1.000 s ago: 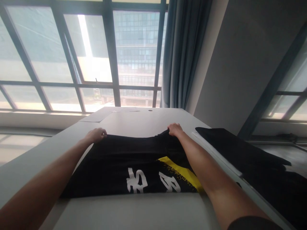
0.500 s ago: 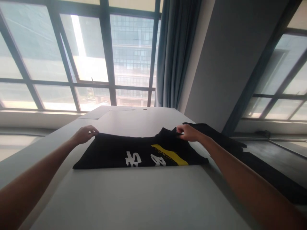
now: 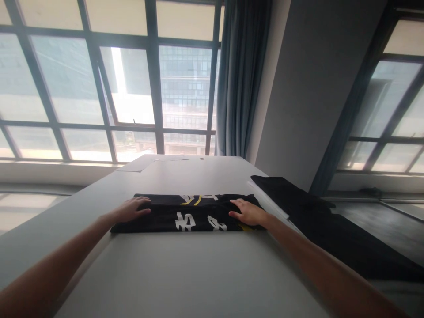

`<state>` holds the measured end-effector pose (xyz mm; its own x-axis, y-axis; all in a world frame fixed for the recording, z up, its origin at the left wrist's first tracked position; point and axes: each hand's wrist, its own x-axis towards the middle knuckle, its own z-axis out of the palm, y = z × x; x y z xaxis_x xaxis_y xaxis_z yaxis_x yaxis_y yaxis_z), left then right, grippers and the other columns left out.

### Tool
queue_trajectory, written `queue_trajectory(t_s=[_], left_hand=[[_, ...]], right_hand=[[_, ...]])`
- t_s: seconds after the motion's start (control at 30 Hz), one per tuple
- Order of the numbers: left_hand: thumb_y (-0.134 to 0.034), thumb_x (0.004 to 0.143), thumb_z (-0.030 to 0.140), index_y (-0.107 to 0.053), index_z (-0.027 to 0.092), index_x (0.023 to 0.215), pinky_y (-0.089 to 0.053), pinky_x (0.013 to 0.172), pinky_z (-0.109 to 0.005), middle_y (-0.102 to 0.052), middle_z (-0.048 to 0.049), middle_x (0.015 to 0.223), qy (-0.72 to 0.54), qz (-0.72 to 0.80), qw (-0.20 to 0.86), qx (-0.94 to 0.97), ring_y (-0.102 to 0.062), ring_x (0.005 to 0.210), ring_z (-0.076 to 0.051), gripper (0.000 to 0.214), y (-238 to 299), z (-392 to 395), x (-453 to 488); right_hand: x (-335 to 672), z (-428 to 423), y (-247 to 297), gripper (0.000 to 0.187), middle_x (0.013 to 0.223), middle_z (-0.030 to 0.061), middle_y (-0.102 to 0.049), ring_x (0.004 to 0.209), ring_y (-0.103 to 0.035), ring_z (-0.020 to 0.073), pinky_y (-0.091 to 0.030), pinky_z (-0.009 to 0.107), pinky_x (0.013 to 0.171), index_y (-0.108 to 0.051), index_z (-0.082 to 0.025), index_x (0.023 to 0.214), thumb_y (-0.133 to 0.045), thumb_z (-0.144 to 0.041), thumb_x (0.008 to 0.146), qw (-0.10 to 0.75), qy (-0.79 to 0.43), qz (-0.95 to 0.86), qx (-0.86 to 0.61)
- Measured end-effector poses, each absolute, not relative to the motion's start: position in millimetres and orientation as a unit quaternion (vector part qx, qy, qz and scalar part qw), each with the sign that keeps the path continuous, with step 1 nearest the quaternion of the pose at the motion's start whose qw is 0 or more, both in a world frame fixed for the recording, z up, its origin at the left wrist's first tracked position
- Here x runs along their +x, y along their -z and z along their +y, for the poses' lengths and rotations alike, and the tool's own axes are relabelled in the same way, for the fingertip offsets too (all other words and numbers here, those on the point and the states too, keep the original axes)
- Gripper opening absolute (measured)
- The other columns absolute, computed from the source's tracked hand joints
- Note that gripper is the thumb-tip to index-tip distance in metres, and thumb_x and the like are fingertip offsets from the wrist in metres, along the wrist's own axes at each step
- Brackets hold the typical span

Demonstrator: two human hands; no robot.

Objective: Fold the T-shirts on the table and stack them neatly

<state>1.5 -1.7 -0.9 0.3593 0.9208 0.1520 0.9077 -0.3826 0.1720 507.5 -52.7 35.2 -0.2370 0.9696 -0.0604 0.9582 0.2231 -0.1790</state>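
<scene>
A black T-shirt [image 3: 195, 215] with white lettering and yellow marks lies folded into a low strip across the white table [image 3: 192, 269]. On its left end rests my left hand [image 3: 134, 209], fingers stretched out over the cloth. My right hand [image 3: 247, 212] lies flat on the right end, its fingers spread and pointing inward. Neither hand pinches the fabric. Part of the yellow print near the right hand is hidden beneath it.
More black cloth [image 3: 291, 194] lies along the table's right side, with white sheets showing at its left edge. A sheet of paper [image 3: 137, 164] is at the far left of the tabletop. Windows and a blue-grey curtain [image 3: 243, 79] stand behind.
The far edge of the shirt, earlier pinched and raised by both hands, has been folded down. Both hands have let go and now lie flat on the cloth.
</scene>
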Motion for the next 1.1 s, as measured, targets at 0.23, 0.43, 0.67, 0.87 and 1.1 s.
queue_trajectory(t_s=[0.23, 0.43, 0.67, 0.87, 1.1], left_hand=[[-0.029, 0.088, 0.071, -0.030, 0.022, 0.154, -0.017, 0.119, -0.045, -0.025, -0.0074, 0.160, -0.052, 0.581, 0.049, 0.811, -0.020, 0.148, -0.028, 0.081, 27, 10, 3], [-0.027, 0.094, 0.058, -0.033, 0.022, 0.152, -0.016, 0.118, -0.048, -0.026, -0.0076, 0.160, -0.024, 0.624, -0.026, 0.781, -0.020, 0.148, -0.027, 0.069, 13, 35, 27], [-0.034, 0.091, 0.055, -0.053, 0.010, 0.136, -0.043, 0.094, -0.050, -0.056, -0.0240, 0.134, -0.079, 0.702, -0.127, 0.697, -0.053, 0.121, -0.039, 0.067, 0, 10, 35], [-0.054, 0.072, 0.059, -0.073, 0.013, 0.102, -0.051, 0.081, -0.039, -0.072, -0.0183, 0.102, -0.097, 0.730, 0.046, 0.675, -0.066, 0.097, -0.035, 0.058, 2, -4, -8], [-0.066, 0.054, 0.060, -0.075, 0.019, 0.077, -0.049, 0.060, -0.030, -0.071, -0.0059, 0.071, -0.229, 0.710, 0.187, 0.639, -0.065, 0.072, -0.026, 0.048, -3, -25, -16]], right_hand=[[509, -16, 1, 0.073, 0.165, 0.0048, -0.008, 0.150, -0.003, 0.0342, -0.012, 0.062, 0.115, -0.020, -0.029, 0.156, -0.027, -0.066, 0.094, -0.042, -0.102, -0.756, -0.646], [518, 30, 8, 0.063, 0.163, 0.0065, -0.019, 0.149, -0.014, 0.0297, -0.014, 0.053, 0.117, -0.030, -0.027, 0.154, -0.024, -0.056, 0.098, 0.001, -0.002, -0.778, -0.629], [529, 8, -6, 0.060, 0.141, 0.0170, -0.053, 0.128, -0.050, 0.0314, -0.035, 0.047, 0.105, -0.054, -0.016, 0.137, -0.028, -0.053, 0.098, 0.045, 0.101, -0.736, -0.668], [584, -15, -11, 0.045, 0.117, 0.0177, -0.068, 0.109, -0.064, 0.0307, -0.050, 0.037, 0.085, -0.069, -0.016, 0.114, -0.055, -0.049, 0.086, 0.045, 0.030, -0.635, -0.771], [612, -14, -8, 0.032, 0.094, 0.0117, -0.075, 0.094, -0.069, 0.0272, -0.050, 0.032, 0.083, -0.076, -0.014, 0.095, -0.074, -0.032, 0.069, 0.166, -0.091, -0.640, -0.745]])
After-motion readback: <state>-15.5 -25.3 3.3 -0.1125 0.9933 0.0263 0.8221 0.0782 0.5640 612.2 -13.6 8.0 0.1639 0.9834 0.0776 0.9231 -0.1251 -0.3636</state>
